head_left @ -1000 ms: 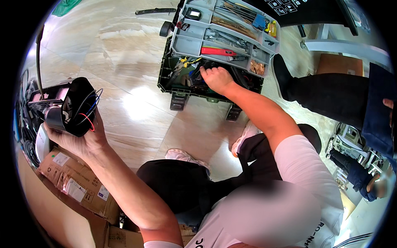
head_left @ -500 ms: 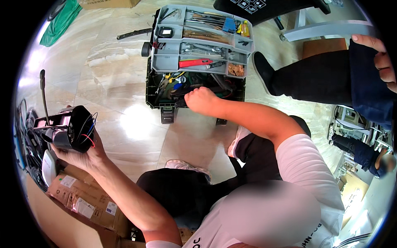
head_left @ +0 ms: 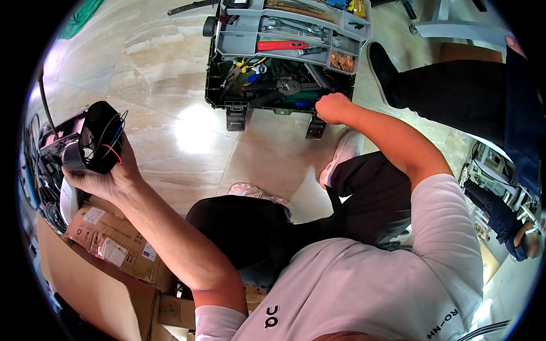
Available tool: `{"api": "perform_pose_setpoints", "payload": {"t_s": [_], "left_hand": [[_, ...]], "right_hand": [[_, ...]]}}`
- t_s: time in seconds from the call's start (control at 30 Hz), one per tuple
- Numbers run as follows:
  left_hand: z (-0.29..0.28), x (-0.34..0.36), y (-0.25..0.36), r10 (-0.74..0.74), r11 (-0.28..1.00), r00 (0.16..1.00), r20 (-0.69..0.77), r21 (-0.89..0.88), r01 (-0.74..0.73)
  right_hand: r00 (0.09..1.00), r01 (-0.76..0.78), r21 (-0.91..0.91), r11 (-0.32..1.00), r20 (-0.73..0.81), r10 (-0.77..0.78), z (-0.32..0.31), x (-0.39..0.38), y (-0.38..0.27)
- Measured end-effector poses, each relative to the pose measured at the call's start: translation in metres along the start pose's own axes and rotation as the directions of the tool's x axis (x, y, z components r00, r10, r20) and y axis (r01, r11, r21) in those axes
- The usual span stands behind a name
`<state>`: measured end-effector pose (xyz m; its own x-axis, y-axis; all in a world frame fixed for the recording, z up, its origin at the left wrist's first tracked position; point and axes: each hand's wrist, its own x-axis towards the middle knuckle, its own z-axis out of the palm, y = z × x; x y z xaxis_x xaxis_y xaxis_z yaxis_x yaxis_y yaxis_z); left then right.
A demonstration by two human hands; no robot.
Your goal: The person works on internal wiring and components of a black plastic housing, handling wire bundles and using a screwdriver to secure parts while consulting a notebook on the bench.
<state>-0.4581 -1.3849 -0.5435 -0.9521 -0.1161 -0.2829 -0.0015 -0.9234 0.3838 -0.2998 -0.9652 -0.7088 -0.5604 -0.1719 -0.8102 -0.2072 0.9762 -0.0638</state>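
Note:
My left hand (head_left: 116, 176) is closed around the underside of a black plastic housing (head_left: 98, 113) with loose thin wires (head_left: 112, 149) at one end. A dark rod (head_left: 44, 102) rises behind the housing. My right hand (head_left: 334, 108) is curled at the near right corner of an open toolbox (head_left: 210, 94). Whatever its fingers hold, if anything, is hidden. In the box lie several dark tools, among them one with a round grey head (head_left: 289, 86) and some pliers (head_left: 232, 77). Above them spread grey trays (head_left: 236, 44) with a red tool (head_left: 281, 45), wrenches (head_left: 290, 27) and coppery bits (head_left: 342, 61).
Cardboard boxes (head_left: 122, 227) stand at my left, beside a tangle of black cables (head_left: 50, 196). Another person's black-trousered leg (head_left: 455, 79) is close on the right of the toolbox. A green bag (head_left: 79, 20) lies far left, and a grey furniture leg (head_left: 455, 31) far right.
My right hand has left the middle of the toolbox and moved right to its near corner. The whole view has shifted, with the toolbox now higher. My left hand keeps the black housing.

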Motion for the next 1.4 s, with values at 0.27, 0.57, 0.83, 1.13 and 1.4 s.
{"api": "perform_pose_setpoints", "payload": {"t_s": [0.27, 0.57, 0.83, 1.13, 1.4], "left_hand": [[0.008, -0.005, -0.009, 0.057, 0.996, 0.995, -0.078, 0.076, -0.051], [0.000, 0.001, -0.005, 0.098, 0.994, 0.992, -0.084, 0.066, -0.093], [0.004, -0.008, -0.005, 0.065, 0.995, 0.995, -0.074, 0.086, -0.058], [0.040, -0.014, -0.067, 0.095, 0.980, 0.980, -0.174, 0.189, -0.061], [0.045, -0.027, -0.111, -0.045, 0.971, 0.992, -0.121, 0.230, 0.072]], "right_hand": [[0.875, -0.003, 0.256, 0.967, -0.467, 0.126, 0.012, 0.032, -0.033], [0.512, -0.175, 0.288, 0.941, -0.790, 0.337, -0.058, 0.053, 0.029], [0.720, 0.095, -0.140, 0.986, -0.674, -0.165, -0.089, 0.043, 0.077], [0.721, 0.646, 0.756, 0.108, -0.651, 0.238, -0.224, -0.086, -0.025], [0.702, 0.686, 0.728, 0.026, -0.670, 0.242, -0.237, -0.143, -0.065]]}}
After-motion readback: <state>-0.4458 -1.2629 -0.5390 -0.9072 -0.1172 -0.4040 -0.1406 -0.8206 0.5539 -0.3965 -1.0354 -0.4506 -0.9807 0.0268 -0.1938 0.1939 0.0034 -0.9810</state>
